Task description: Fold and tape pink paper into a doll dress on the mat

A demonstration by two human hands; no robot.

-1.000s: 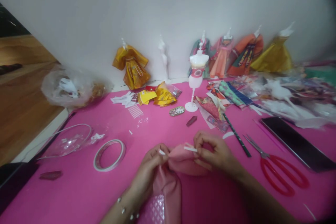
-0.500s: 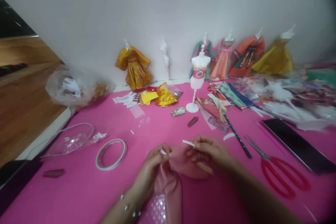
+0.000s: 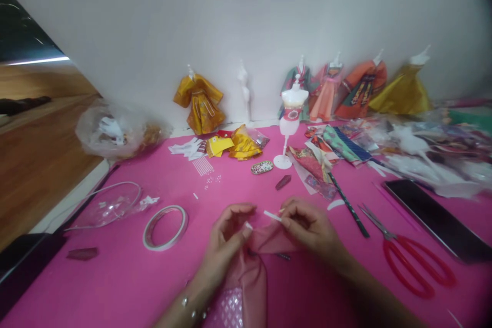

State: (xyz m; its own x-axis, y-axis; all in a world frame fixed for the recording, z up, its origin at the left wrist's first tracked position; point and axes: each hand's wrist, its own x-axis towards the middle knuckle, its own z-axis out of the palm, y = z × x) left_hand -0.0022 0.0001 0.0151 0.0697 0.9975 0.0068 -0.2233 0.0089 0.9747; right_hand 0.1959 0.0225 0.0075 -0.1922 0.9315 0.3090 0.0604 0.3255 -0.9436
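Observation:
Dusty-pink fabric (image 3: pixel 254 282) stretches between my two hands and hangs down toward the table's front edge. My left hand (image 3: pixel 225 238) pinches its left part between thumb and fingers, and a tiny white piece (image 3: pixel 248 225) shows at the thumb tip. A short white strip (image 3: pixel 272 216) sticks out leftward from the fingertips of my right hand (image 3: pixel 313 230), which also grips the fabric's right part. Under the fabric, a shiny quilted-looking piece (image 3: pixel 227 307) is partly hidden. The end of a dark patterned stick (image 3: pixel 283 256) shows below the fabric, between the hands.
Right of my hands lie red-handled scissors (image 3: pixel 390 234), a phone (image 3: pixel 434 218) and a dark pencil (image 3: pixel 349 207). A tape roll (image 3: pixel 147 236) lies left. Ahead stands a white mini mannequin (image 3: pixel 289 130); dressed figures, including a yellow robe (image 3: pixel 199 105), lean on the wall.
My left hand's fingers have lifted and spread a little above the thumb. My right hand has turned, and the fabric's loose right flap no longer shows below it. The view has shifted slightly.

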